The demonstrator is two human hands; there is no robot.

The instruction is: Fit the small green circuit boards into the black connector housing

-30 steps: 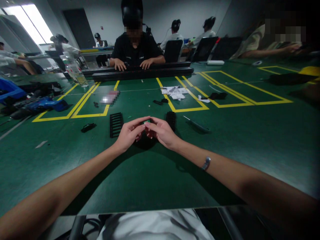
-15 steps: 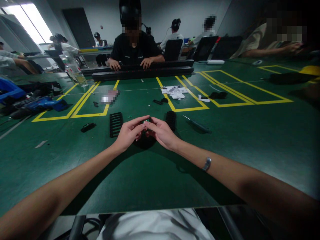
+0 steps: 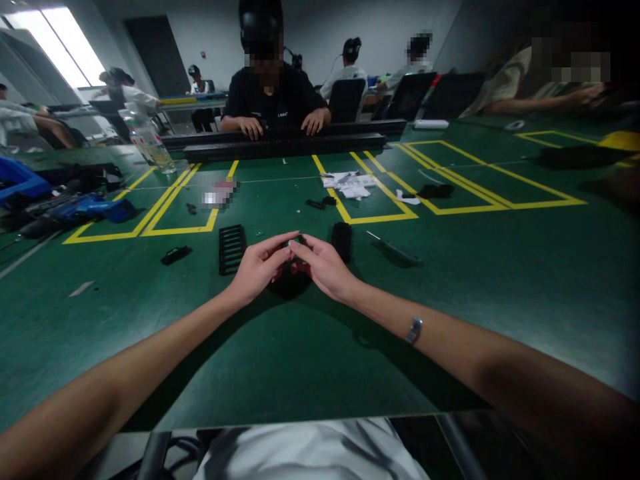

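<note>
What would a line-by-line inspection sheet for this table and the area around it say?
Surface: green table, marked with yellow tape rectangles.
Job's things: small green-and-white part, mostly hidden by fingers; black slatted piece; black ribbed block; slim dark-handled tool with metal shaft.
Clutter: crumpled white paper, clear plastic bottle, blue-and-black equipment.
Grip: left hand and right hand hold the part between their fingertips.
Cables: dark loops, possibly cable, below the table's near edge; otherwise unclear.
Surroundings: black-shirted person opposite, hands at long black bars; others seated beyond.
</note>
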